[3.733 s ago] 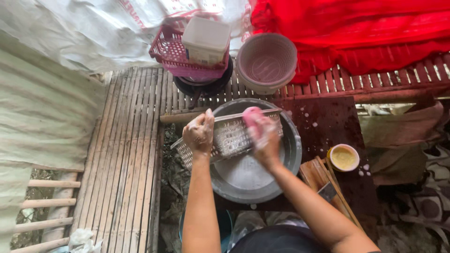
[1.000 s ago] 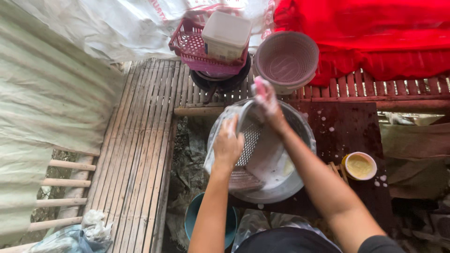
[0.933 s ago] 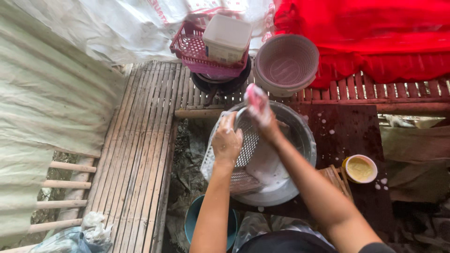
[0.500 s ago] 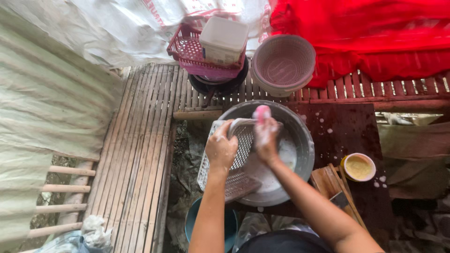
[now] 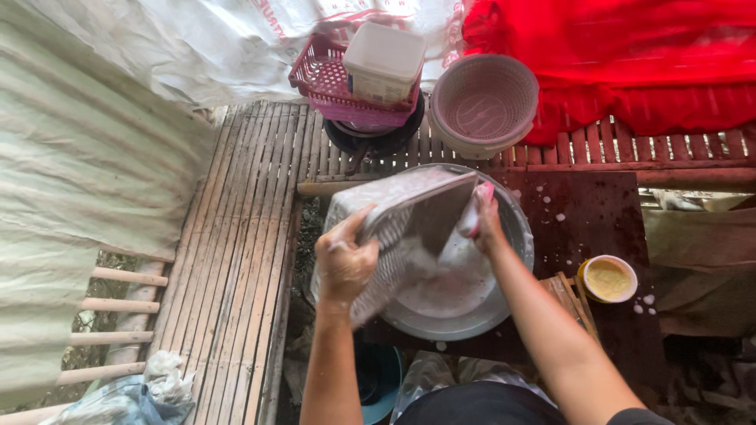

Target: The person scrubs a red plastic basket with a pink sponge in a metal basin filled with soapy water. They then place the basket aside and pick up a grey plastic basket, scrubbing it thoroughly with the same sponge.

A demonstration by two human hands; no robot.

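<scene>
Head view, looking straight down: the pale mesh tray is tilted up on edge over the metal basin, its lower end down by the basin's near-left rim and its upper edge raised toward the far side. My left hand grips the tray's left edge, fingers curled shut around the rim, wet and soapy. My right hand is at the tray's upper right corner, fingers closed on a pink sponge pressed against the tray's edge. The basin holds milky, sudsy water and sits on a dark wet board speckled with white drops. Just right of the basin, a small yellow bowl stands on that board, with some wooden sticks lying between it and the basin. Beyond the basin, on the slatted bamboo floor, a round pinkish colander sits beside a pink plastic basket, which carries a white lidded tub and rests on a black pan. A red cloth hangs across the far right, and white sheeting covers the far left. Near my feet a teal bucket peeks out below the basin, and a crumpled bag lies at the lower left by some wooden rails.
</scene>
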